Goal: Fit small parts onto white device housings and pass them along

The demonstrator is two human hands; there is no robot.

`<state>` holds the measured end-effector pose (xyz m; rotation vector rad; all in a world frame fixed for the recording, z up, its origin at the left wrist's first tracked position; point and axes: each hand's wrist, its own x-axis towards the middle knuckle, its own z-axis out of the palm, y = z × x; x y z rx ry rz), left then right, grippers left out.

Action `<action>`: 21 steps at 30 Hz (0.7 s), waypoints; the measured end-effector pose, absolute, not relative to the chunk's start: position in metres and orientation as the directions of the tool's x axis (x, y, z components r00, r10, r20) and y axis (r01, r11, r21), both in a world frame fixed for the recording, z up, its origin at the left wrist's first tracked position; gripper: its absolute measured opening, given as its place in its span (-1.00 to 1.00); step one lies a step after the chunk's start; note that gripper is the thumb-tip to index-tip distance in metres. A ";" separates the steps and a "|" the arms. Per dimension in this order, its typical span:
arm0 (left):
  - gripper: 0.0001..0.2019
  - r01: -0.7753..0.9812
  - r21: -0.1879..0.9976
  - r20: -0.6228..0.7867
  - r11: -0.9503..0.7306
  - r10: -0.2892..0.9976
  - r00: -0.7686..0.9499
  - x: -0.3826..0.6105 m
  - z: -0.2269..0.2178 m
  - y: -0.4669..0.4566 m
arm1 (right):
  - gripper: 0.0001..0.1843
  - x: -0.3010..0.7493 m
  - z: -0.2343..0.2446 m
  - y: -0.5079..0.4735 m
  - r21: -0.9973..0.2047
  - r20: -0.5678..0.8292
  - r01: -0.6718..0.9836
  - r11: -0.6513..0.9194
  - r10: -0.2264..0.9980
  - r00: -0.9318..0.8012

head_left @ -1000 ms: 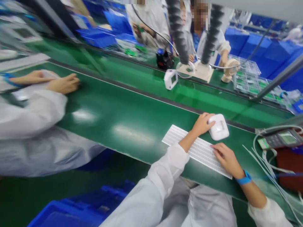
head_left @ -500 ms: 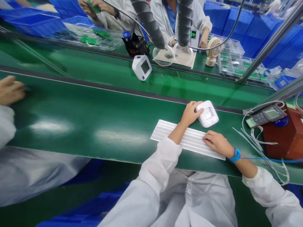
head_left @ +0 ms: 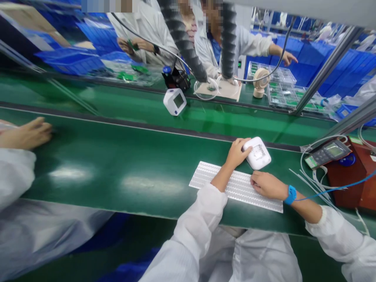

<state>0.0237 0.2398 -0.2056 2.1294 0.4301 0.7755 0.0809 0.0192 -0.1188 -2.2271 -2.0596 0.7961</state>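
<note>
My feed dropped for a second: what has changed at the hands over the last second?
Very little. The left hand still holds the white housing on the green belt, grip unchanged. The right hand stays flat on the white strip sheet, fingers drawn slightly closer to the housing. Housing and sheet have not moved against each other. At far left, a co-worker's hand remains on the belt.

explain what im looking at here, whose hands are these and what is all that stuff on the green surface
This is one view from a camera worn on a person's head, looking down at their own bare hands. The left hand grips a white casing on a green belt. The right hand, with a blue wrist strap, rests on a white ridged sheet. A co-worker's hand shows at the left. Across the belt stand a small white device and a desk fan.
</note>
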 end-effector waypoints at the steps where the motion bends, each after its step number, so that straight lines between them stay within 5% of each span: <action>1: -0.56 0.041 0.790 0.379 -0.612 0.538 0.753 0.023 -0.206 0.240 | -0.88 0.081 -0.119 0.021 -0.331 -0.365 0.934 -0.137 0.931 0.007; 10: -0.56 0.045 0.805 0.360 -0.592 0.547 0.756 0.021 -0.206 0.241 | -0.90 0.075 -0.134 0.022 -0.304 -0.320 0.937 -0.171 0.945 0.069; 17: -0.59 0.031 0.807 0.377 -0.589 0.555 0.741 0.020 -0.210 0.242 | -0.79 0.092 -0.149 0.009 -0.717 0.006 0.687 -0.120 0.984 0.178; 21: -0.59 0.012 0.808 0.389 -0.589 0.549 0.740 0.018 -0.210 0.243 | -0.85 0.150 -0.134 0.032 -0.788 0.251 0.615 -0.017 0.904 0.347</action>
